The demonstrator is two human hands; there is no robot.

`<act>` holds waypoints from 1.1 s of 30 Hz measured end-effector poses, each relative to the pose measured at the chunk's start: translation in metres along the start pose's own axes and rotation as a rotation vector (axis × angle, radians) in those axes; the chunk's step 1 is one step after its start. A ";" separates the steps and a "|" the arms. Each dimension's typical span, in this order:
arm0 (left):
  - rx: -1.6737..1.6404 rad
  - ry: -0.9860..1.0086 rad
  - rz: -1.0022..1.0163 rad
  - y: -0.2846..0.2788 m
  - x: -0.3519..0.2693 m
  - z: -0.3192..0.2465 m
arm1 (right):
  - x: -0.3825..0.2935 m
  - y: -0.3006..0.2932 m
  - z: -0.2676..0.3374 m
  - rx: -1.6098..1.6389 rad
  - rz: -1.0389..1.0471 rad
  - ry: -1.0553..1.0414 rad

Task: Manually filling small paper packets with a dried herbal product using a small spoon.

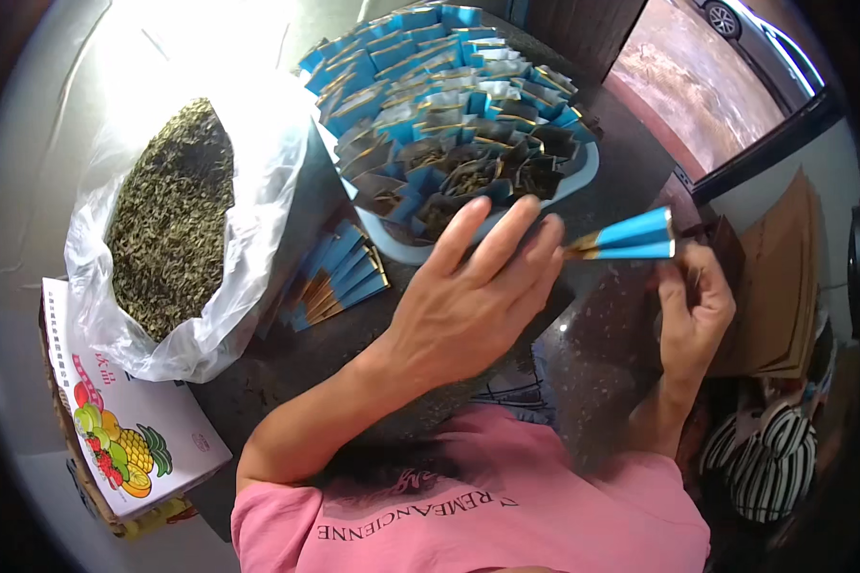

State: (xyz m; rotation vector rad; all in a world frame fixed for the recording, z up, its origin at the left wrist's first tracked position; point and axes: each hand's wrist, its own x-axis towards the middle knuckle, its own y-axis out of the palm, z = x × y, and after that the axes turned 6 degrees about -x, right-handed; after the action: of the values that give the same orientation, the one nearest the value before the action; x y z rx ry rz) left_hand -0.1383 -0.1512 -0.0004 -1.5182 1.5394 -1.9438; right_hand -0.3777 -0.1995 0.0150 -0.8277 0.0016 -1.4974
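My left hand (466, 294) reaches over the near rim of a pale plastic basin (401, 251), its fingers spread; whether its fingertips touch anything is hard to tell. Many small blue packets (408, 54) with gold edges stand upright in the basin, the nearer ones open at the top with dried leaves inside. To the right, my right hand (695, 294) has curled fingers beside a blue and gold packet (634, 233), pinched at its right end. Flat blue packets (344, 276) lie fanned out left of the basin. A white plastic bag (258, 286) holds dried green leaves (172, 229).
A white carton with printed fruit (136, 437) stands at the lower left. The dark tabletop (279, 387) runs beneath the basin. At right are brown cardboard sheets (781, 286) and a black-and-white striped cloth item (774, 465). A doorway shows a car (752, 50) outside.
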 end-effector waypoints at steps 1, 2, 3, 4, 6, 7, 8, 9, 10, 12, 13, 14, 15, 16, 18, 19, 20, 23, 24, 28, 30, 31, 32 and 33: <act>-0.001 0.000 0.008 0.012 0.007 0.003 | 0.004 0.000 -0.003 0.004 0.001 0.008; 0.083 -0.016 0.015 0.022 0.014 0.007 | 0.008 0.001 -0.005 -0.025 -0.076 -0.017; 0.163 -0.023 0.021 0.028 0.021 0.009 | 0.012 0.001 -0.006 -0.059 -0.160 -0.037; 0.151 -0.088 0.086 0.029 0.025 0.010 | 0.016 0.000 -0.007 -0.093 -0.194 -0.072; 0.111 -0.175 0.139 0.025 0.032 0.009 | 0.025 0.000 -0.009 -0.142 -0.183 -0.117; 0.084 -0.195 0.137 0.024 0.032 0.011 | 0.029 0.002 -0.011 -0.189 -0.166 -0.172; 0.088 -0.194 0.145 0.023 0.032 0.012 | 0.033 0.007 -0.009 -0.193 -0.137 -0.160; 0.090 -0.201 0.153 0.019 0.029 0.012 | 0.039 0.017 -0.010 -0.151 -0.080 -0.148; 0.091 -0.198 0.159 0.017 0.029 0.011 | 0.045 0.024 -0.012 -0.206 -0.050 -0.214; 0.084 -0.187 0.154 0.015 0.028 0.009 | 0.053 0.041 -0.018 -0.175 0.053 -0.242; 0.081 -0.187 0.160 0.015 0.027 0.007 | 0.055 0.051 -0.025 -0.082 0.121 -0.207; 0.060 -0.182 0.148 0.015 0.025 0.006 | 0.057 0.059 -0.032 -0.160 0.155 -0.273; 0.046 -0.185 0.134 0.014 0.024 0.005 | 0.056 0.066 -0.036 -0.150 0.164 -0.274; 0.030 -0.189 0.140 0.010 0.023 0.001 | 0.055 0.074 -0.040 -0.122 0.155 -0.264; 0.001 -0.141 0.039 0.001 0.016 -0.009 | 0.054 0.087 -0.041 -0.112 0.128 -0.257; -0.014 -0.114 -0.028 -0.002 0.008 -0.014 | 0.053 0.089 -0.036 -0.111 0.123 -0.234; -0.039 -0.106 -0.077 -0.001 -0.001 -0.017 | 0.050 0.082 -0.022 -0.174 0.180 -0.014; -0.073 -0.163 -0.124 -0.012 -0.036 -0.014 | 0.030 0.060 -0.030 -0.149 0.014 -0.113; -0.112 -0.273 -0.129 -0.015 -0.053 -0.007 | 0.020 0.062 -0.021 0.076 -0.059 0.085; -0.041 -0.649 0.018 -0.025 -0.111 0.024 | -0.023 0.078 -0.021 0.277 0.178 0.334; -0.033 -0.720 0.022 -0.023 -0.126 0.027 | -0.036 0.092 -0.009 0.442 0.403 0.405; 0.035 -0.801 0.114 -0.018 -0.135 0.027 | -0.042 0.101 -0.001 0.442 0.415 0.401; 0.103 -0.880 0.208 -0.017 -0.141 0.025 | -0.047 0.111 0.008 0.507 0.500 0.406; 0.100 -0.889 0.204 -0.019 -0.145 0.022 | -0.048 0.119 0.016 0.565 0.584 0.411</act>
State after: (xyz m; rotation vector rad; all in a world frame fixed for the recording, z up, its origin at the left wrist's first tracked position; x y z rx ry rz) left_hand -0.0497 -0.0542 -0.0694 -1.7353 1.1033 -0.9694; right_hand -0.2735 -0.1666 -0.0535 -0.0370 0.1114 -1.0039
